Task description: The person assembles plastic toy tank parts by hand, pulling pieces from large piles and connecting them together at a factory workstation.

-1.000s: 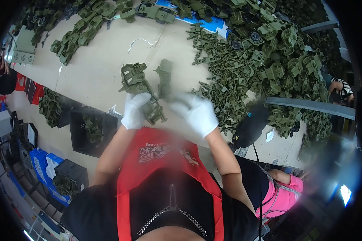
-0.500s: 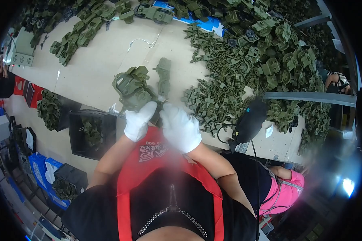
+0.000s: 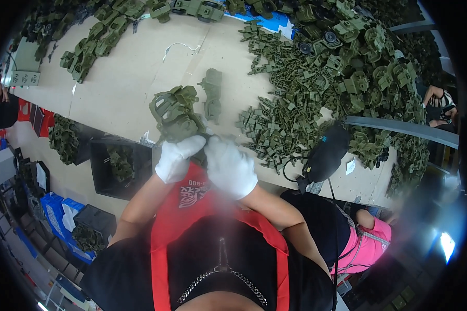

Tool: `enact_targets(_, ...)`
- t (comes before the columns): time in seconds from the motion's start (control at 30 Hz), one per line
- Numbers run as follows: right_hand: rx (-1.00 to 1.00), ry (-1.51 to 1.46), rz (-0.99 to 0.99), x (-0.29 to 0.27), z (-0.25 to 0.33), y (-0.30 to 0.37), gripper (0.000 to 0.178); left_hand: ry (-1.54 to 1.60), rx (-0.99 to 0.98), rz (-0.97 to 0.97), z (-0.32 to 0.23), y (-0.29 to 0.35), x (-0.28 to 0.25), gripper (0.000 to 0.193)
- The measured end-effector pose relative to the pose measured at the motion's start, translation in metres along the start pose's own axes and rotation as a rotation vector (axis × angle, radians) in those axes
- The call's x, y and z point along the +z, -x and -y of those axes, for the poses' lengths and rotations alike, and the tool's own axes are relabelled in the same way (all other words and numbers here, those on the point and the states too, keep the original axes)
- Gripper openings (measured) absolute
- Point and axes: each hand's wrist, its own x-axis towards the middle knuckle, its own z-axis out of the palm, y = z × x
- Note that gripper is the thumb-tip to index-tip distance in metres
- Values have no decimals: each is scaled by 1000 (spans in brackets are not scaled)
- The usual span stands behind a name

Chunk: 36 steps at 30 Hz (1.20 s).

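Note:
White gloves cover both my hands at the table's near edge. My left hand [image 3: 177, 159] is closed on the lower end of an olive-green plastic toy vehicle body [image 3: 177, 113], which has window openings and points away from me. Against the same lower end, my right hand [image 3: 229, 167] is closed, its fingertips bunched and slightly blurred. Whatever the right fingers pinch is hidden. Just beyond the hands, a second flat green toy vehicle part [image 3: 211, 94] lies on the tabletop, apart from the held body.
Small green parts [image 3: 280, 119] lie heaped on the right, beside a larger pile of vehicle bodies [image 3: 373, 78]. A black rounded object with a cable [image 3: 327, 153] stands at the near right edge. Black bins [image 3: 120, 168] sit lower left. A person in pink [image 3: 368, 243] is at right.
The toy vehicle body has turned slightly more upright in my hands. Both hands stay together at its lower end, and the whole view has shifted a little.

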Motion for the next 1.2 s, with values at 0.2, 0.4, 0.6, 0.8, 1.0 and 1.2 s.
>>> enact_targets(0.2, 134, -483, 338, 3, -31, -48, 25, 341, -95, -26, 23, -29, -29, 45)
enact_targets(0.4, 664, -1031, 435, 89, -109, -90, 51, 368, -12, -118, 18, -39, -31, 47)
enact_targets(0.6, 618, -246, 208, 172, -86, -97, 58, 341, -6, -166, 29, -37, -46, 62)
enact_targets(0.8, 458, -425, 182, 162, -118, -126, 49, 308, 67, -45, 31, -34, -56, 68)
enact_targets(1.0, 201, -1092, -6, 7, -59, -92, 37, 313, 128, 27, 42, -27, -60, 99)
enact_targets(1.2, -39, -362, -99, -52, 5, -64, 31, 158, 337, 46, 23, -8, -16, 116)
